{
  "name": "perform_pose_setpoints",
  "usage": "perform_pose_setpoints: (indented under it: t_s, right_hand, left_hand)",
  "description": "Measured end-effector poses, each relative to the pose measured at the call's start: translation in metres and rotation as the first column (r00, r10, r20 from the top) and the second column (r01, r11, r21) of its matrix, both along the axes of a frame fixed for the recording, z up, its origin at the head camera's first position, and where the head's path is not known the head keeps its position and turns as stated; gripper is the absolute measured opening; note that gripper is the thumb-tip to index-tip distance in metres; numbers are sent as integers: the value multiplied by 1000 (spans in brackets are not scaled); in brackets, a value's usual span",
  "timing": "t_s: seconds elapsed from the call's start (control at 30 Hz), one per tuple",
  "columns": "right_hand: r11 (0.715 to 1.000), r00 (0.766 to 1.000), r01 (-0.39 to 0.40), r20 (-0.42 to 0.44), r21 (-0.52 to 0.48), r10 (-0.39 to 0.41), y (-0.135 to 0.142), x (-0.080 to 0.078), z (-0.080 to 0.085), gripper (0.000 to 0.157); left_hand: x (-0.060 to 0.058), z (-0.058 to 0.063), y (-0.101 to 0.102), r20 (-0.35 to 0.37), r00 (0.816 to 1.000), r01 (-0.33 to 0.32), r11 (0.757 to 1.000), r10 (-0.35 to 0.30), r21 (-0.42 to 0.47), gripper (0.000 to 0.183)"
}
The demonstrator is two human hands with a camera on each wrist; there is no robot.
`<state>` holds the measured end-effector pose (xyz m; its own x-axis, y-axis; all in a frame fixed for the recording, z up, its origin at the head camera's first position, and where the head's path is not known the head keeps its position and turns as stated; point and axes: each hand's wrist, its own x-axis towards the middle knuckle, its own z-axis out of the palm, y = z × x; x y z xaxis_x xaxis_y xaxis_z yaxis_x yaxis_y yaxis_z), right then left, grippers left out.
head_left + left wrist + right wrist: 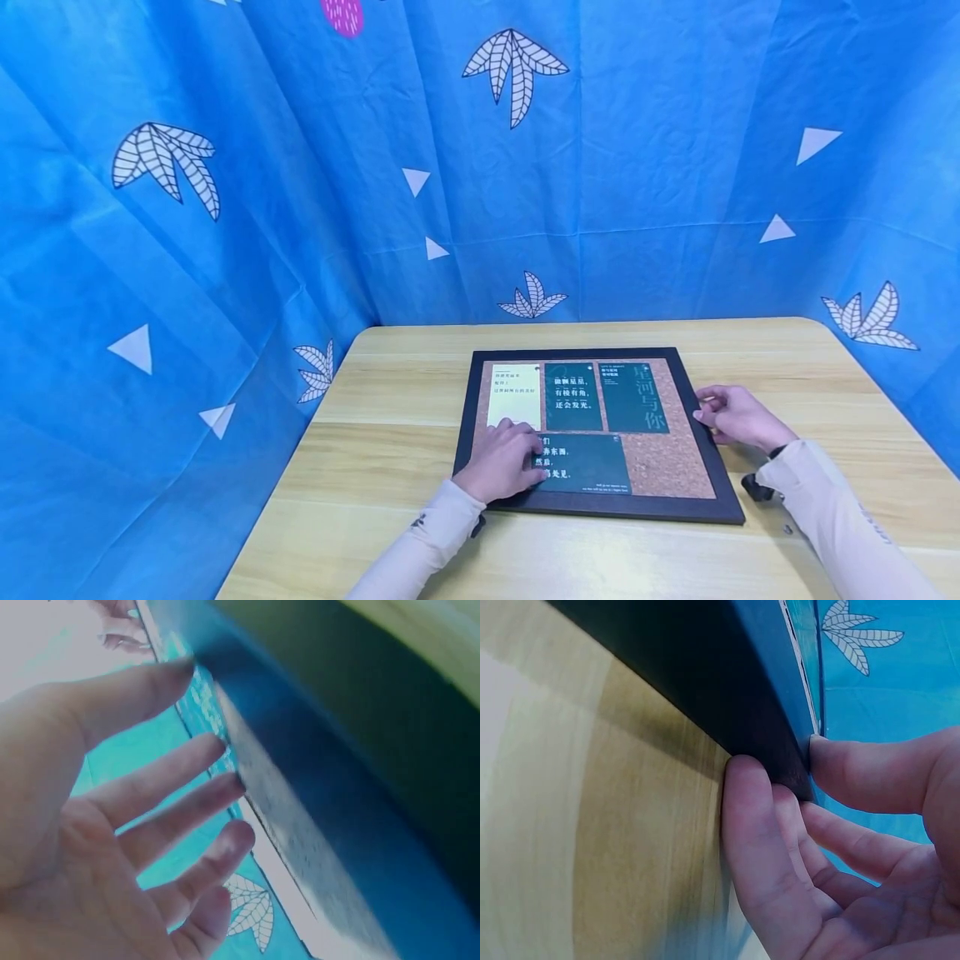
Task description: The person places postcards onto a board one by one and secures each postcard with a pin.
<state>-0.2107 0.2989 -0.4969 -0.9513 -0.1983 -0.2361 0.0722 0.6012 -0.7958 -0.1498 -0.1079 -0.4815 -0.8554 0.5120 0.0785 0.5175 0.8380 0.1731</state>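
Note:
A cork board (667, 468) in a black frame (622, 504) lies on the table. Its top row holds a pale yellow card (513, 392) and two dark green cards, one in the middle (572, 421) and one on the right (626, 412). Below them a wider green card (588, 479) lies crosswise, its left end covered by my left hand (501, 460). In the left wrist view that hand's fingers (169, 769) are spread, fingertips at the card. My right hand (738, 415) grips the frame's right edge, thumb on top and fingers (750, 817) at the side and underside.
A pale wooden table (375, 467) carries the board. Blue curtains (645, 167) with white leaves and triangles surround its back and sides. A small shiny spot or object (787, 529) lies beside my right sleeve (832, 508).

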Motion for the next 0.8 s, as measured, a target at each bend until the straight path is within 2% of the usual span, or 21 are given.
perform_pose_setpoints:
  t_s: [0.2,0.53,0.7,0.8]
  right_hand:
    - [1000,1000,-1,-7,-1,1,0,0,-1,51]
    - [999,1000,-22,5,24,22,1,3,4,53]
    - [997,998,-59,0,41,59,5,5,6,54]
    - [993,995,-95,-31,75,97,7,9,8,55]
  left_hand:
    - [2,4,-9,57,998,38,999,-38,5,39]
    - [3,-2,-12,52,998,28,1000,-28,-1,41]
    - [2,-3,-14,50,998,29,1000,-29,3,42]
    - [2,-5,-16,53,998,24,1000,-25,12,42]
